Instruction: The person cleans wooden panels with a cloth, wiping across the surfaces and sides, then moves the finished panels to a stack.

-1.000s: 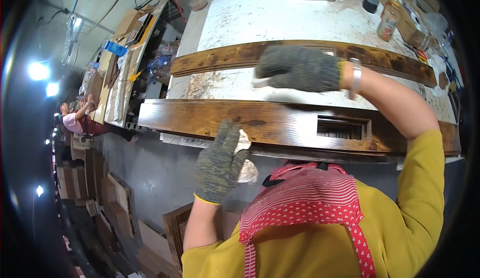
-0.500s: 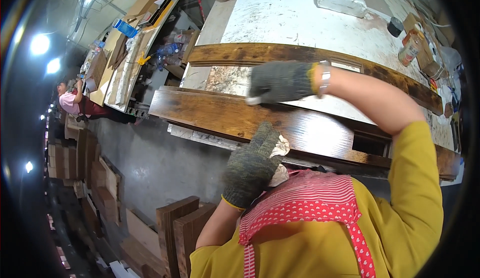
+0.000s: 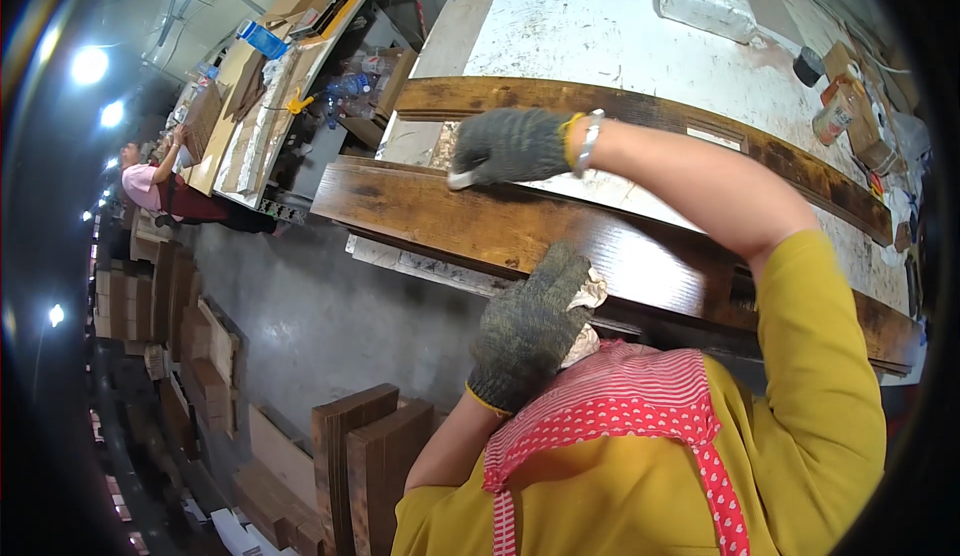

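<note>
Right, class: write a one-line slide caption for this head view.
Gloved right hand rests on a dark stained board at the workbench, while the left hand grips a crumpled rag.

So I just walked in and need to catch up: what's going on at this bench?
A person in grey gloves is working on a dark wooden board lying on a white-topped table. The right hand presses a small pale object on the board's far edge. The left hand holds a crumpled cloth at the near edge. A second board lies behind.

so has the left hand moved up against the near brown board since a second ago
Yes. The left hand, holding a rag, has risen from below the near brown board to its front edge.
</note>
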{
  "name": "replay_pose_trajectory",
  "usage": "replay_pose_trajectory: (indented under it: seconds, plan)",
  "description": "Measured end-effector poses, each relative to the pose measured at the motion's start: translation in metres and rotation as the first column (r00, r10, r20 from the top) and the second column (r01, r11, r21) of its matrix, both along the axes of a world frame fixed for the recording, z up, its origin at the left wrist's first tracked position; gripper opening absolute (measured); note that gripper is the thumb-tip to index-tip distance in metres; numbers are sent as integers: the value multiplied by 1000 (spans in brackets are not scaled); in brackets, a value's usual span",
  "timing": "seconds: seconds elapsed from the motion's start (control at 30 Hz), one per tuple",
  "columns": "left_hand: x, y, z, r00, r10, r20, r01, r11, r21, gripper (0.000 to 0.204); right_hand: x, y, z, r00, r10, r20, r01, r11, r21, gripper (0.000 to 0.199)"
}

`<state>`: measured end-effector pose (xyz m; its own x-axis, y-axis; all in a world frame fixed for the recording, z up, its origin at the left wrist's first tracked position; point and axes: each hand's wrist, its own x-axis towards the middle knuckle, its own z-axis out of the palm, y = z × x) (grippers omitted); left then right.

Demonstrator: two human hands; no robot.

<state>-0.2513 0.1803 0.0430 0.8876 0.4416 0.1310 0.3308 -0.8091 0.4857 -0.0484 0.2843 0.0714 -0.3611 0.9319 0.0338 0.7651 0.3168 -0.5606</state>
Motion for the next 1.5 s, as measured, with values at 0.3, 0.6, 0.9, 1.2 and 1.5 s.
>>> replay_pose_trajectory:
  seconds: [0.3,0.6,0.9,1.2,1.5]
  plan:
    - [2,3,2,999,-26,33,27,999,-31,36,87,-158,17,996,-76,-37,69,983,-170,29]
    - [7,-8,-3,986,85,141,-75,994,-74,36,81,-137,10,993,-94,-66,91,995,-50,40]
    - [16,-25,2,955,257,148,-247,965,-85,29,151,-258,1,996,-57,-67,58,998,11,22]
    - [81,-72,19,978,207,-8,-193,925,327,29,147,-215,-11,984,-91,-154,103,992,69,36]
    - [80,-81,15,957,290,4,-278,912,302,31,178,-277,-6,997,14,-76,-20,997,-77,24]
